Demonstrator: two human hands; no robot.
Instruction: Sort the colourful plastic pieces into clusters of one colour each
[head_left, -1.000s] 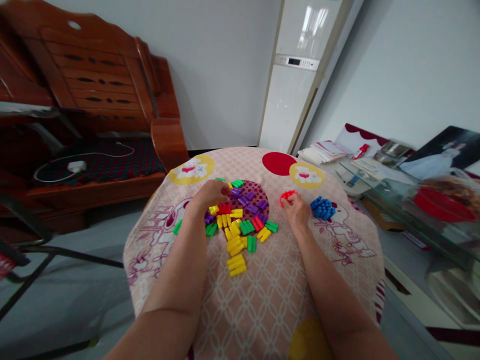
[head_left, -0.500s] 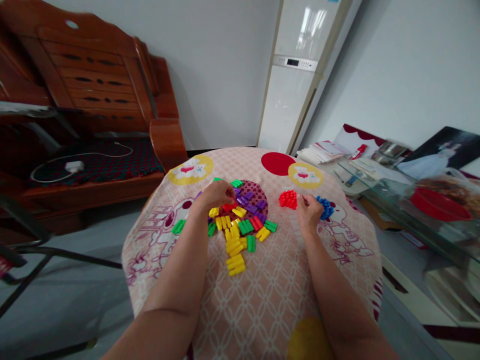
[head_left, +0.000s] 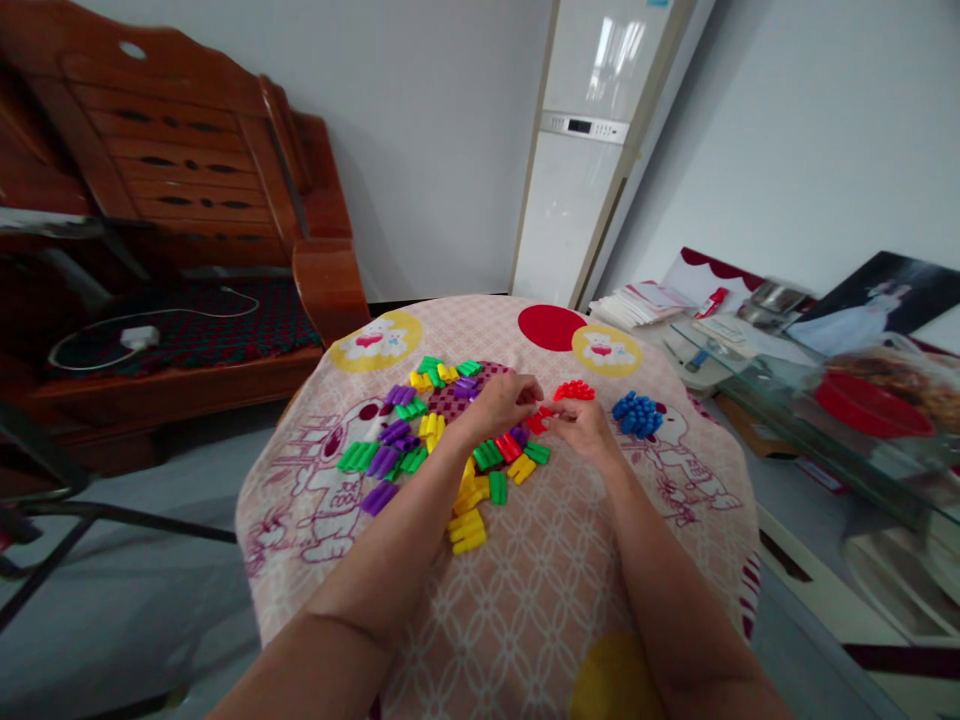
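My left hand is closed in a pinch near the middle of the round table. A small red plastic piece sits between its fingertips and those of my right hand, which is also pinched on it. Just behind my right hand is a tight cluster of red pieces. A cluster of blue pieces stands to its right. Loose ribbed plastic pieces in yellow, green and purple lie scattered around and under my left forearm, which hides some. Another red piece lies among them.
A patterned cloth covers the table. To the right is a glass-topped stand with papers, a metal bowl and a red basin. A wooden bench is at left, and a tall white cabinet unit stands behind.
My left hand has moved right from the loose pieces, bringing a red piece to my right hand. My right hand has shifted left, away from the blue cluster, uncovering it.
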